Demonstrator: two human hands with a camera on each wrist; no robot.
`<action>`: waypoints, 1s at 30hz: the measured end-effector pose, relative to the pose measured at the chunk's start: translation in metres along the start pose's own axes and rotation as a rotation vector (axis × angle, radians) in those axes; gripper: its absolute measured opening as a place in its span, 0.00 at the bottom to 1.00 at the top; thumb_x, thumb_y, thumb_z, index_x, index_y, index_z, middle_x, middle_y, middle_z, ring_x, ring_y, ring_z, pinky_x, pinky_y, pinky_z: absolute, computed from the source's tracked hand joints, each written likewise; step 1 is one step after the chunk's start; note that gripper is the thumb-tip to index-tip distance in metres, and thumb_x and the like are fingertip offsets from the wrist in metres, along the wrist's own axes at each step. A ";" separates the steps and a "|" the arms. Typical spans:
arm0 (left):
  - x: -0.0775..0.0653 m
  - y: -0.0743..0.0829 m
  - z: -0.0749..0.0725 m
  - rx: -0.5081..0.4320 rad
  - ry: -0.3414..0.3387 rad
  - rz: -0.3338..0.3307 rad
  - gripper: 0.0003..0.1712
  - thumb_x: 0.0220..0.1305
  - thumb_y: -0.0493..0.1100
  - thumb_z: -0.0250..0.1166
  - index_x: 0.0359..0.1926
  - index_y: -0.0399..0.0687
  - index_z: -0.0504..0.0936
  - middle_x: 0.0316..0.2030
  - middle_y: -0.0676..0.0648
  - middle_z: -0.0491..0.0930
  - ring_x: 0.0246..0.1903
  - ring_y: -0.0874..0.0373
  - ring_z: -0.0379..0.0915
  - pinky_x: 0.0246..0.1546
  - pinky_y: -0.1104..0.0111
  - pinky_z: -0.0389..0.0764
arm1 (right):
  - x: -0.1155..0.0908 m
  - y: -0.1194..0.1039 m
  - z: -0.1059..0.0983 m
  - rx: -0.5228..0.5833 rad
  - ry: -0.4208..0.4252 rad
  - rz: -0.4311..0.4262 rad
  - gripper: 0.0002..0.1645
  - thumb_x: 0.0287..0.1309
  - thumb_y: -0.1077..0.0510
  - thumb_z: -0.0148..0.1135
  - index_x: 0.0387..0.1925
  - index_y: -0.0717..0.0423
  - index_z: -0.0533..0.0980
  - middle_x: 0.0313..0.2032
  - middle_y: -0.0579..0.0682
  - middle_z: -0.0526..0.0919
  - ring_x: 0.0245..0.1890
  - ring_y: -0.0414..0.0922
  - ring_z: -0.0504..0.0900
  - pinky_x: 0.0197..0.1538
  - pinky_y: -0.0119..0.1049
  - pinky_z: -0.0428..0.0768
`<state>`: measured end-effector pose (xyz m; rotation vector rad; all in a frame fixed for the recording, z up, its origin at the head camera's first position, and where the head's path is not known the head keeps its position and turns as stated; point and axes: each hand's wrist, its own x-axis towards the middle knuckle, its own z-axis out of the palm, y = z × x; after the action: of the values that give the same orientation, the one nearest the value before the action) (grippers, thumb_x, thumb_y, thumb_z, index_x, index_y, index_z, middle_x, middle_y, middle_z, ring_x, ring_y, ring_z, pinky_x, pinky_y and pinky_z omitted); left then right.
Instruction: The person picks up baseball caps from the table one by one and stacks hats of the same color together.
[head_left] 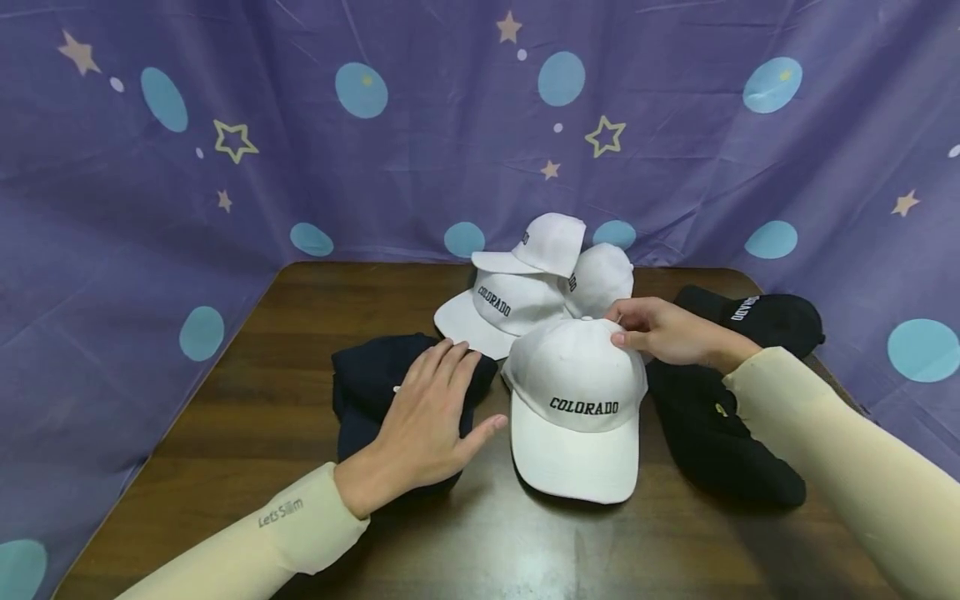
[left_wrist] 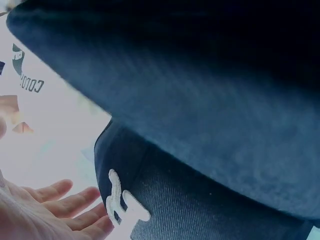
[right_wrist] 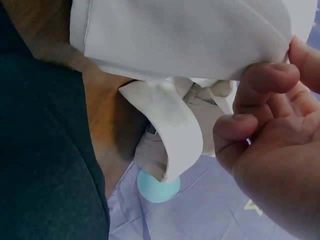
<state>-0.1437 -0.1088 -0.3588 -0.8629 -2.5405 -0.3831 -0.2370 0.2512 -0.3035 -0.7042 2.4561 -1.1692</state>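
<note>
In the head view a white cap lettered COLORADO stands at the front middle of the table, brim toward me. My right hand pinches the back right of its crown; the right wrist view shows thumb and fingers at the fabric. To the left, my left hand rests with straight fingers over dark navy headwear. Up close in the left wrist view, a navy cap has white raised stitching, and the fingertips reach its side. How many navy caps lie there is hidden.
Behind the held cap sit several white caps, one stacked on another and one beside them. A black lettered cap and a black cap lie at the right. A purple curtain surrounds the wooden table.
</note>
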 end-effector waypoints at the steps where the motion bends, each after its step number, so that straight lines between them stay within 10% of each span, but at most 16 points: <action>1: 0.000 0.000 0.000 -0.002 0.001 -0.001 0.46 0.68 0.70 0.59 0.69 0.35 0.70 0.67 0.34 0.70 0.71 0.37 0.60 0.73 0.46 0.58 | 0.002 0.000 0.002 -0.021 0.003 0.000 0.08 0.72 0.63 0.59 0.50 0.60 0.78 0.37 0.55 0.82 0.37 0.48 0.78 0.38 0.41 0.82; 30: 0.001 0.000 0.000 -0.005 -0.048 -0.031 0.46 0.70 0.70 0.55 0.70 0.36 0.69 0.69 0.34 0.68 0.72 0.36 0.58 0.74 0.46 0.56 | -0.003 -0.010 -0.005 -0.060 0.052 0.152 0.21 0.76 0.53 0.56 0.62 0.60 0.77 0.42 0.57 0.78 0.39 0.50 0.76 0.40 0.42 0.83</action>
<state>-0.1443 -0.1083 -0.3586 -0.8453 -2.6007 -0.3823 -0.2342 0.2506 -0.2919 -0.4982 2.5471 -1.0732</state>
